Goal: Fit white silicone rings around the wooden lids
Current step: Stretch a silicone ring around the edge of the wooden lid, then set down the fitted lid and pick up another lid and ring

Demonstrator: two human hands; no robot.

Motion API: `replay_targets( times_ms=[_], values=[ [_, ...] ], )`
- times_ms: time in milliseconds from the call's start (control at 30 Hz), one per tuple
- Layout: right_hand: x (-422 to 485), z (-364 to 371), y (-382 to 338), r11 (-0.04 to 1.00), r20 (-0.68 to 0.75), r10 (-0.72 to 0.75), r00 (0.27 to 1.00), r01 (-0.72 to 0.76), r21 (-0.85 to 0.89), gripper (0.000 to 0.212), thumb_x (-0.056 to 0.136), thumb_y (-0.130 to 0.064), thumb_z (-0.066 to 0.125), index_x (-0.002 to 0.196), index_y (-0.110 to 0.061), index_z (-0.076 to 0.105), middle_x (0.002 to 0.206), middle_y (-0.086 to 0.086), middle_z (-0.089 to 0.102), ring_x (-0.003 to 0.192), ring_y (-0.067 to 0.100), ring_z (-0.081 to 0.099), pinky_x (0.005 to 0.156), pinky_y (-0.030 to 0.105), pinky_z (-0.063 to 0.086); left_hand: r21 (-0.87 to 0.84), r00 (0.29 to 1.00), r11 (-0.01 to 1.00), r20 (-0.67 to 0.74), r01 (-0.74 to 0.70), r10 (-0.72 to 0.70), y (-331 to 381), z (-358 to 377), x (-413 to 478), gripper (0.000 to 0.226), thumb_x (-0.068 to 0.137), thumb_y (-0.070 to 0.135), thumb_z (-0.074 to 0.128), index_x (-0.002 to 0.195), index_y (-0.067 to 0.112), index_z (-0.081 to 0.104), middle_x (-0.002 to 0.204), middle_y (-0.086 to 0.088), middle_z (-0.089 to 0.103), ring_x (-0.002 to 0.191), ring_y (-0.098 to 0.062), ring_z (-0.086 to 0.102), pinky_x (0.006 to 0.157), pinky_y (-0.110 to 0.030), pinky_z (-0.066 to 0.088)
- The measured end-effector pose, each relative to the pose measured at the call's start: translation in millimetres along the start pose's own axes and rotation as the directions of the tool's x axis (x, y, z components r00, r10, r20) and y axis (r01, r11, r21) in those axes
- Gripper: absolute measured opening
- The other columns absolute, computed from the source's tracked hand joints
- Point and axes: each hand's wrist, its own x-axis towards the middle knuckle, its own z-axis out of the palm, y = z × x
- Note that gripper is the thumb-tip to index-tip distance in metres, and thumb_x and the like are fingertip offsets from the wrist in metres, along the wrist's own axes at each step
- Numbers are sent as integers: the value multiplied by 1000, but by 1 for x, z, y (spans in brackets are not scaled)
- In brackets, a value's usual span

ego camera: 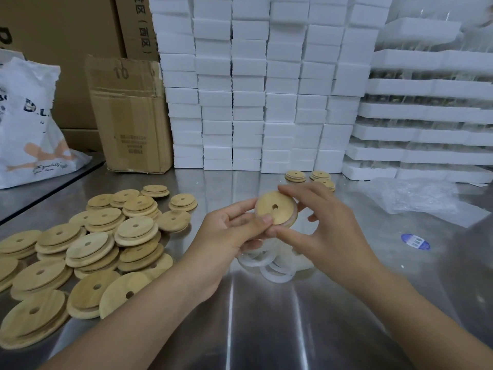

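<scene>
Status: one lid point(276, 208) is in work, held just above the centre of the frame. Your left hand point(232, 231) grips its lower left edge, thumb on the face. Your right hand point(328, 228) pinches the rim from the right. A white ring point(293, 219) shows along the lid's lower right edge; whether it is seated all round cannot be told.

Done: a small group of lids point(310, 178) lies behind your hands, near the foam blocks point(253, 89), and is likely the finished lot.

Outstanding: the heap of bare lids point(88, 249) at lower left is large, so the job is judged early.

Supply: loose rings point(269, 265) lie on the tabletop point(266, 329) directly under your hands.

Surroundings: a cardboard box point(130, 116) and printed bag point(26, 124) stand at upper left. Clear plastic wrap point(421, 201) and a blue sticker point(415, 241) lie at right. None appears to block the way between heap, rings and finished group.
</scene>
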Motion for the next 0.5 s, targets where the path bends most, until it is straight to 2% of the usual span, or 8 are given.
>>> replay_targets(
  times_ms=[67,100,200,300,367,433,500],
  values=[
    [4,-5,18,996,-28,88,996,-89,-32,67,76,-67,77,134,-36,65,123,-25,60,106,-2,61,83,7,42,157,999,987,-30,-22,27,-2,3,-1,43,91,32,83,132,32,72,118,10,80,104,-10,78,85,-26,60],
    [5,-9,29,988,-63,146,987,-149,-50,65,75,-66,78,132,-36,66,120,-25,61,103,-2,61,83,11,44,226,997,974,-64,-31,46,-4,5,-1,36,92,32,83,127,36,75,117,16,79,100,-4,77,81,-21,58],
    [4,-19,64,929,-149,319,936,-340,-144,61,76,-61,82,128,-32,69,114,-17,64,94,0,61,84,27,48,350,988,934,-100,-77,119,-11,8,-1,23,94,26,82,113,40,81,117,19,76,98,1,73,73,-11,54],
    [-4,-25,92,832,-49,489,871,-482,-275,67,79,-62,80,132,-24,69,119,-4,69,100,14,64,90,37,52,432,979,896,-110,-106,169,-15,6,1,19,95,22,80,101,40,83,113,20,75,101,1,72,74,-10,52],
    [-8,-24,98,790,11,549,836,-515,-333,66,81,-63,77,134,-24,68,121,-2,68,108,18,62,92,38,52,462,978,881,-115,-105,177,-17,3,2,19,95,22,79,96,41,82,109,21,75,101,0,72,75,-11,51],
    [-7,-22,97,775,0,556,831,-519,-360,66,82,-64,76,135,-28,64,123,-1,62,118,21,56,96,41,51,499,973,859,-122,-109,194,-18,3,2,21,95,22,79,92,43,81,107,20,75,100,1,71,75,-10,50],
    [-5,-20,90,778,-31,529,848,-499,-381,60,81,-66,74,130,-35,59,111,-4,59,116,19,54,92,42,52,518,966,847,-136,-118,218,-19,3,3,24,95,21,78,89,43,80,105,21,74,99,3,70,72,-7,49]
  ],
)
